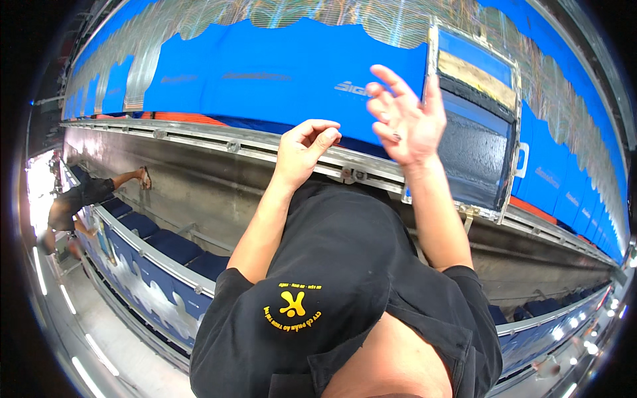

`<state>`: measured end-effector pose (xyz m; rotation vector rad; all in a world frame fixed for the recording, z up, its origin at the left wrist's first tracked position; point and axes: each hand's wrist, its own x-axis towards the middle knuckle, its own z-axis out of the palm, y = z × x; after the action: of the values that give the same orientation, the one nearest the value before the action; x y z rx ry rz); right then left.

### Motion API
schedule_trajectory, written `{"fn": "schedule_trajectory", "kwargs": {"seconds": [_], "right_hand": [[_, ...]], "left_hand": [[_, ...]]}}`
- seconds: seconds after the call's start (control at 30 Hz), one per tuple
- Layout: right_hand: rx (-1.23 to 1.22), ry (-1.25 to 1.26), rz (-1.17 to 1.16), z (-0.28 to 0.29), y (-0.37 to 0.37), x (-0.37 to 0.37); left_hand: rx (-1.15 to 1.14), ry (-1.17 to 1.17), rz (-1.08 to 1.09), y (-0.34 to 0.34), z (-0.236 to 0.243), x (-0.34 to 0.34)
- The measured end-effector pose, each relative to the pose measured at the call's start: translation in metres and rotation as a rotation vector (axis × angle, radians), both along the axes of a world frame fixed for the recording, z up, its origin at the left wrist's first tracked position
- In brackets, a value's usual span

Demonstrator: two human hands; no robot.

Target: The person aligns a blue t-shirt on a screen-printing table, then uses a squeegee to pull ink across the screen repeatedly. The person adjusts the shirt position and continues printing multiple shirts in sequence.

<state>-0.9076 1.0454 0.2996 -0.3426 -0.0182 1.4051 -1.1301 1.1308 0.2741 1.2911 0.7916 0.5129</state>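
My left hand point(306, 151) is closed in a pinch, thumb against curled fingers, just above the metal rail point(252, 141) at the front of a long table. Whatever lies between the fingertips, if anything, is too small to make out. My right hand point(408, 125) is raised with the palm turned up and the fingers apart. A small dark spot shows near its palm. Beneath both hands lies a blue fabric panel point(265, 83) with pale lettering. Beside my right hand rests a screen-printing frame point(478, 142) with dark ink on its mesh and a black squeegee-like strip across it.
More blue panels point(547, 159) line the table to both sides, over a shiny streaked surface point(298, 14). Behind me runs another table point(156, 278) with dark blue pieces point(176, 249). Another person point(76, 202) stands in the aisle at the far left.
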Motion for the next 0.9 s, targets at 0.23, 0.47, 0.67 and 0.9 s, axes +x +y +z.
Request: {"fn": "schedule_trajectory", "kwargs": {"seconds": [0.23,0.47,0.67,0.9], "right_hand": [[-0.141,0.096,0.123,-0.004,0.136,-0.144],[-0.249,-0.067,0.114,-0.015,0.228,-0.259],[-0.408,-0.356,-0.006,-0.016,0.25,-0.303],[-0.44,-0.68,0.046,-0.012,0.251,-0.313]], "left_hand": [[0.29,-0.101,-0.137,0.109,0.02,-0.106],[0.282,-0.122,-0.194,0.202,0.002,-0.202],[0.04,-0.088,-0.3,0.23,-0.019,-0.229],[0.129,-0.007,-0.477,0.249,-0.025,-0.232]]}}
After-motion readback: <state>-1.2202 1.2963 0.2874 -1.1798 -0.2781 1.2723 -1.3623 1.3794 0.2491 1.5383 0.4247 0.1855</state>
